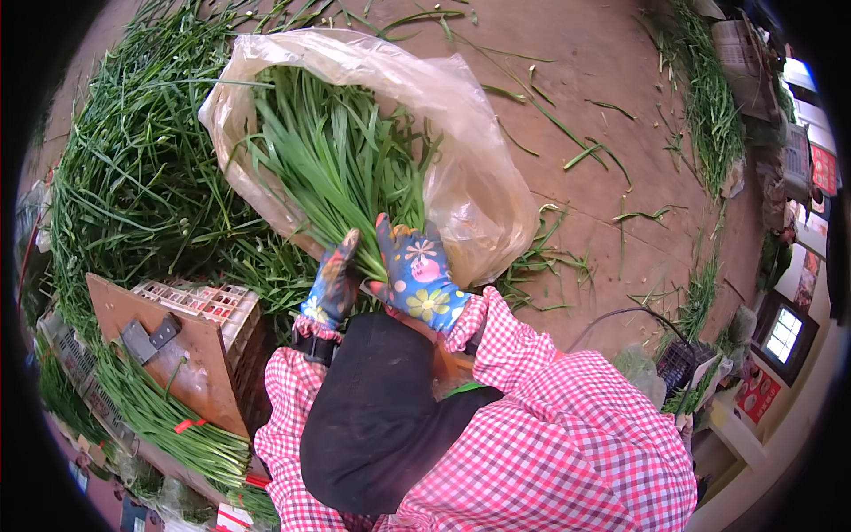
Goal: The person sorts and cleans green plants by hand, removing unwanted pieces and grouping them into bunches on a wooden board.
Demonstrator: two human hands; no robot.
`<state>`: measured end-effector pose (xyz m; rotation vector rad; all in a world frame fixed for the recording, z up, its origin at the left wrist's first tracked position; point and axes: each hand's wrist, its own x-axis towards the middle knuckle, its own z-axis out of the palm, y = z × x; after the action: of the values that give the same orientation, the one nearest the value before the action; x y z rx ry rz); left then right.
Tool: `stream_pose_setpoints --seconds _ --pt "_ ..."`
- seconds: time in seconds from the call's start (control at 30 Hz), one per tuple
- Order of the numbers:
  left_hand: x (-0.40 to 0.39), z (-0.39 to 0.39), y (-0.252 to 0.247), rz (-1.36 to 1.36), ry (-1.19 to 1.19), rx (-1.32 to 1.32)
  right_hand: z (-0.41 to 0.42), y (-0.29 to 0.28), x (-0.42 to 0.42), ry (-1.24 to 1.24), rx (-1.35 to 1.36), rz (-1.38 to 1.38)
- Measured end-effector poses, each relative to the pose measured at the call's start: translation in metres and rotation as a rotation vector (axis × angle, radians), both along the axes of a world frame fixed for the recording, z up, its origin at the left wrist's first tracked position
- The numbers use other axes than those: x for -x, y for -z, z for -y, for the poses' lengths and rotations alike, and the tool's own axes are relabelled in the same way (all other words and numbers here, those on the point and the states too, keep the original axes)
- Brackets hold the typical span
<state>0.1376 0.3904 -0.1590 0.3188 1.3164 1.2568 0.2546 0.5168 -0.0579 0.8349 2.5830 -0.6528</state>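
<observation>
Both hands wear blue flowered gloves. Between them they hold a bunch of long flat green leaves, probably garlic chives, at its lower end. My left hand is against the bunch from one side, fingers pointing up. My right hand lies on the other side, its thumb near the stem ends. The leaf tips fan out into the mouth of a large clear plastic bag, which lies open on the floor around more green leaves.
A big heap of loose green leaves lies left of the bag. Nearer stand a wooden board with a metal fitting, a plastic crate and bundled green stalks with a red tie. Scattered leaves lie on the brown floor.
</observation>
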Motion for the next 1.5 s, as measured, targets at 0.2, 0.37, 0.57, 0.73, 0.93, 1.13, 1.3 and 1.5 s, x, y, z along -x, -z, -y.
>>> stream_pose_setpoints --seconds 0.2,0.37,0.57,0.73,0.93,1.13,1.3,1.5 --pt "-0.004 -0.012 0.022 -0.066 0.007 -0.122 -0.033 -0.001 -0.020 0.059 0.307 -0.343" --pt "-0.005 -0.019 0.041 0.570 -0.437 0.127 -0.070 0.007 -0.051 0.574 0.473 -0.360" --pt "0.004 -0.018 0.007 0.127 -0.245 0.114 -0.095 -0.006 -0.078 0.392 -0.114 -0.608" --pt "0.013 -0.008 0.012 0.565 -0.330 -0.048 -0.040 0.002 -0.068 0.611 0.686 -0.576" --pt "0.011 -0.012 0.004 0.098 -0.072 -0.026 0.002 0.064 -0.040 0.645 1.044 -0.461" --pt "0.025 0.005 0.000 0.247 -0.026 -0.110 0.010 0.050 0.000 0.603 1.008 -0.279" --pt "0.014 0.006 -0.010 0.264 -0.321 0.109 -0.001 0.040 -0.001 0.401 0.838 -0.252" --pt "0.006 -0.027 -0.074 0.352 -0.167 0.181 0.012 0.039 -0.005 0.059 0.380 -0.257"
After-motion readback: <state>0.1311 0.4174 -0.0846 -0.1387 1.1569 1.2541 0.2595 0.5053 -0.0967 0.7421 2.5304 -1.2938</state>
